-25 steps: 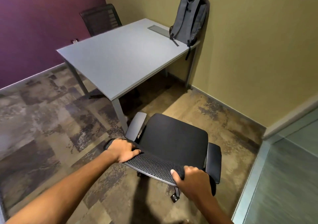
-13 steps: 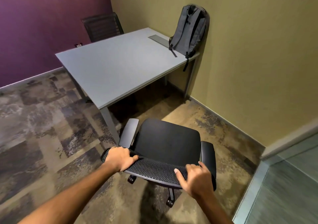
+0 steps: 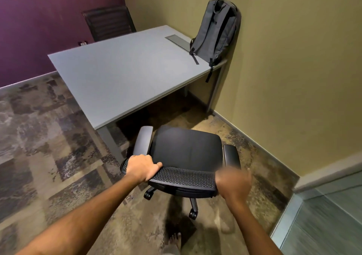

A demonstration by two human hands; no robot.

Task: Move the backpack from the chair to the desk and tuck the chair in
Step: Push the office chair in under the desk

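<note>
A grey backpack [image 3: 215, 31] stands upright on the far right corner of the grey desk [image 3: 127, 74], leaning against the yellow wall, with one strap hanging over the desk edge. The black office chair [image 3: 186, 148] stands on the floor just short of the desk's near edge, seat facing the desk. My left hand [image 3: 142, 168] grips the left end of the chair's mesh backrest top. My right hand [image 3: 233, 180] is blurred at the right end of the backrest; whether it holds the backrest is unclear.
A second dark chair [image 3: 108, 22] stands behind the desk against the purple wall. The yellow wall runs close along the right. A glass partition [image 3: 323, 215] is at the lower right. A desk leg [image 3: 111, 143] stands left of the chair. My bare foot [image 3: 174, 239] is below the chair.
The chair has rolled closer to the desk's near edge. My right hand, earlier gripped on the backrest, is now blurred in motion at its right end.
</note>
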